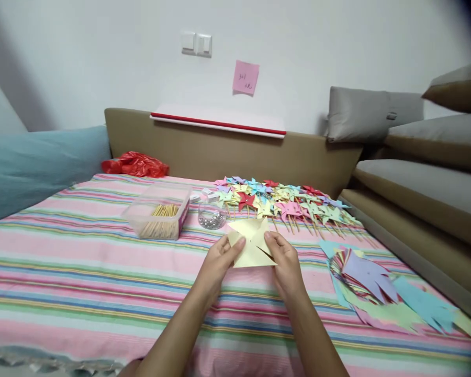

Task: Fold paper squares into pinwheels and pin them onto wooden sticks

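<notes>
Both hands hold a pale yellow paper square [251, 254] with slits cut in from its corners. My left hand [220, 257] pinches its left side, thumb on top. At the right side, my right hand [286, 255] grips it the same way, near an open slit. The fingers beneath the paper are mostly hidden. Just beyond the paper stands a clear round tub [212, 217] of small silvery pieces. Finished paper pinwheels [290, 208] on sticks lie in a colourful group behind my right hand.
An open clear plastic box [141, 212] of wooden sticks [163, 222] sits left of the tub. Cut paper sheets [371, 275] are piled at the right. A red plastic bag [135, 164] lies at the back left. Stacked cushions [427, 193] border the right side.
</notes>
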{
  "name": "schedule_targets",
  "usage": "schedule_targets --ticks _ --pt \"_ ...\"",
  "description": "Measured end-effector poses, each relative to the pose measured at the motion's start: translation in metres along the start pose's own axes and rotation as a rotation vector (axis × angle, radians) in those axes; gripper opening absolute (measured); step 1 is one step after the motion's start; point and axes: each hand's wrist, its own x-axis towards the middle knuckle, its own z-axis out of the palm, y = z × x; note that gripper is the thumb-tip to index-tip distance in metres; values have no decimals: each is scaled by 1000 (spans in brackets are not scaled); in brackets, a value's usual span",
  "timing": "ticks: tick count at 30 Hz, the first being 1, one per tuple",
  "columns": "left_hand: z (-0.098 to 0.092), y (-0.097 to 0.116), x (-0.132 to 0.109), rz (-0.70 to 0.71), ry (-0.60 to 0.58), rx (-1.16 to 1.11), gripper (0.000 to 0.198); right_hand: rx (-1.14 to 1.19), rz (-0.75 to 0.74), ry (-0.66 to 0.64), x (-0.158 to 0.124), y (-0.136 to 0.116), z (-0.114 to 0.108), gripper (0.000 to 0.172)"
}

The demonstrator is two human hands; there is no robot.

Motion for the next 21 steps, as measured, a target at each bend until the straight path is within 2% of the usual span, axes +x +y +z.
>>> schedule_targets --ticks 2,5,8,10,12,16,19,21 --pt "-7 0 0 -26 18 -29 54 79 104 -51 -4 12 1 30" --pt "-18 -6 3 -80 90 7 48 127 180 -46 -8 26 -2 29" --pt "-26 -14 7 -56 190 17 44 109 185 -25 -10 35 -4 46" --pt "-28 -16 10 4 260 4 46 26 136 -39 -12 39 -7 58" --pt "-28 -17 11 60 321 -18 47 -88 21 -111 -13 43 -10 59" --pt "-21 -18 10 107 360 -86 50 -340 -244 -309 -15 49 -14 42" --pt "-14 -19 9 112 329 -140 54 -483 -313 -291 -17 49 -12 31" --pt "-10 -20 8 116 310 -147 53 -485 -308 -260 -18 47 -11 23"
